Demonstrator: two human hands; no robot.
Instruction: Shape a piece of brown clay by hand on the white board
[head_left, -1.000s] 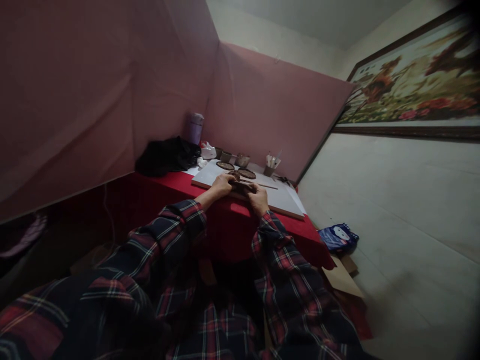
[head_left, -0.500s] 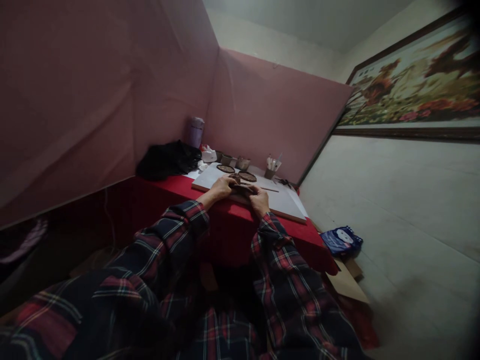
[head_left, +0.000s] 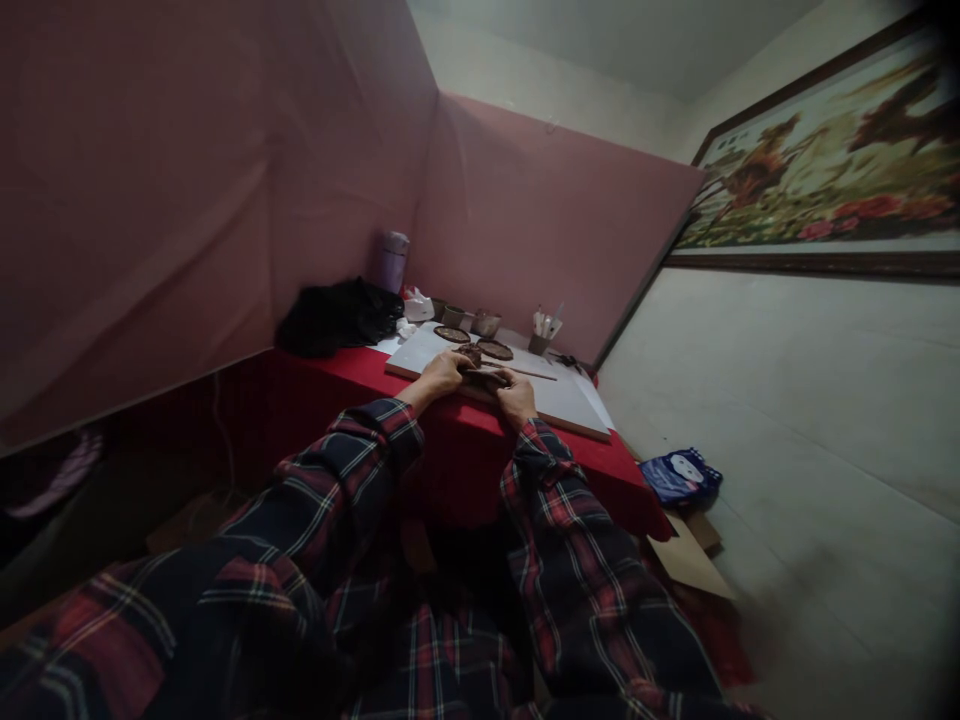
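Between my left hand [head_left: 442, 373] and my right hand [head_left: 517, 396] is a thin, flat brown piece [head_left: 484, 378], gripped by its two sides at the near edge of the white board [head_left: 574, 408]. It looks like clay, but its full outline is partly covered by my fingers. Just beyond it, a rough brown lump [head_left: 470, 353] sits on the board. Two flat round brown discs [head_left: 451, 334] with darker rims lie farther back. A slender brown stick [head_left: 531, 373] rests on the board to the right of the lump.
Small pots [head_left: 486, 324] and a cup of tools [head_left: 539, 343] stand behind the board. A black bag [head_left: 337, 318], crumpled white tissue [head_left: 406, 329] and a purple bottle [head_left: 393, 262] are at the left. Pink partitions [head_left: 540, 210] enclose the red-covered table [head_left: 352, 376].
My hands keep hold of the flat piece in nearly the same place. The view has shifted very slightly; nothing else visibly differs.
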